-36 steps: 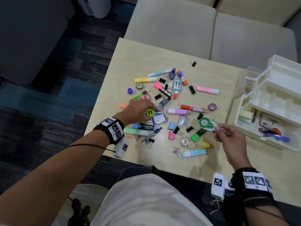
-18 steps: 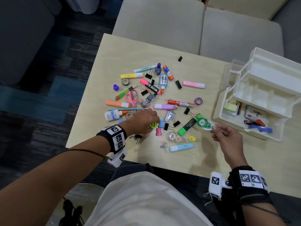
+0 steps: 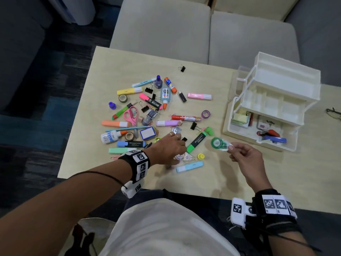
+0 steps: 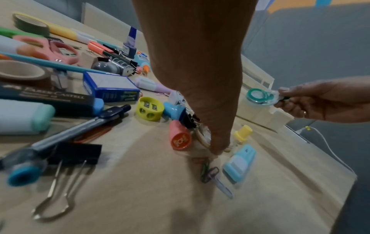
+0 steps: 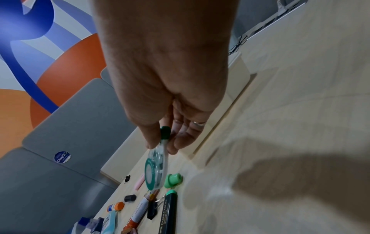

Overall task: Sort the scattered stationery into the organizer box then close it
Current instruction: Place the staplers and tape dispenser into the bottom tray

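Note:
Stationery lies scattered over the light wooden table point(image 3: 103, 74). The white tiered organizer box point(image 3: 287, 85) stands open at the right, with sticky notes and a few tools in its bottom tray. My right hand point(image 3: 243, 156) pinches a green correction tape roller point(image 3: 219, 144) by its tail, holding it above the table left of the box; the roller point(image 5: 156, 172) hangs from thumb and fingertips. My left hand point(image 3: 169, 148) reaches down into the pile, thumb tip on a clear tape roll point(image 4: 204, 136) beside a pink stamp point(image 4: 179, 138). Its fingers are hidden.
Near the left hand lie a green highlighter point(image 3: 196, 142), a yellow sharpener point(image 4: 149, 109), a light blue eraser point(image 3: 190, 166) and paper clips point(image 4: 210, 173). Pink scissors point(image 3: 131, 115) and glue bottles lie farther left. Eyeglasses point(image 3: 334, 113) rest at the far right. Sofa cushions sit behind the table.
My left hand has moved right, from the yellow sharpener to the clear tape roll. The right hand keeps hold of the correction tape roller in about the same place.

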`<control>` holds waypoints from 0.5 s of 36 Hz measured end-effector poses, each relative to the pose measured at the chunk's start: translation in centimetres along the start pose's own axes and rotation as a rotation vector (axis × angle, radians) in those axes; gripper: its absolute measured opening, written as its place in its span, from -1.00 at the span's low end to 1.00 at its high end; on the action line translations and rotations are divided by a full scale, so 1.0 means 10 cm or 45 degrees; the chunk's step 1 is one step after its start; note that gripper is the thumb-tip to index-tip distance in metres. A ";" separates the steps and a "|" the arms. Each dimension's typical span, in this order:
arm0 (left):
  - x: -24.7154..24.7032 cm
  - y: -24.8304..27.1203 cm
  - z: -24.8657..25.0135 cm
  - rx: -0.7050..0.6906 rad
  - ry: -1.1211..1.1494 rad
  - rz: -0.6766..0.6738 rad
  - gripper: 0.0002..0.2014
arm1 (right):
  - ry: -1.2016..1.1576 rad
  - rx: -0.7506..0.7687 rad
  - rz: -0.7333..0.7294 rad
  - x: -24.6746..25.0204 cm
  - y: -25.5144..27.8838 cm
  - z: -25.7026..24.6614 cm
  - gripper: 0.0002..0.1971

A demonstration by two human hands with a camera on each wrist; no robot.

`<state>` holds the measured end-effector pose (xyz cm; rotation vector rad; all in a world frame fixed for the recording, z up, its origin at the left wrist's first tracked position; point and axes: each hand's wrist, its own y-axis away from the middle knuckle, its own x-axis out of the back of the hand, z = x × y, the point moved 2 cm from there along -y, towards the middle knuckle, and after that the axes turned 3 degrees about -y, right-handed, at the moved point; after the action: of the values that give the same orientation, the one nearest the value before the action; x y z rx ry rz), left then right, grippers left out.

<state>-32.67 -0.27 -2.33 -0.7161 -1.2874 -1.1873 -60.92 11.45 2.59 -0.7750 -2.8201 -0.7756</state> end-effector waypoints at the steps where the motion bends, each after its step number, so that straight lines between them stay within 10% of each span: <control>1: 0.00 -0.01 0.00 0.014 0.038 0.021 -0.71 | -0.001 -0.010 -0.008 0.03 0.01 0.00 -0.84; 11: 0.65 0.01 -0.12 0.284 0.650 0.455 -0.69 | -0.199 -0.155 -0.070 0.33 0.10 -0.12 -0.84; 18: 1.08 -0.74 0.42 0.122 0.983 0.517 -0.70 | -0.428 -0.091 -0.154 0.41 0.07 -0.32 -0.76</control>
<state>-42.37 -1.37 7.31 -0.3563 -0.5146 -0.9163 -64.14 12.20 6.68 -0.8206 -3.1788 -0.8386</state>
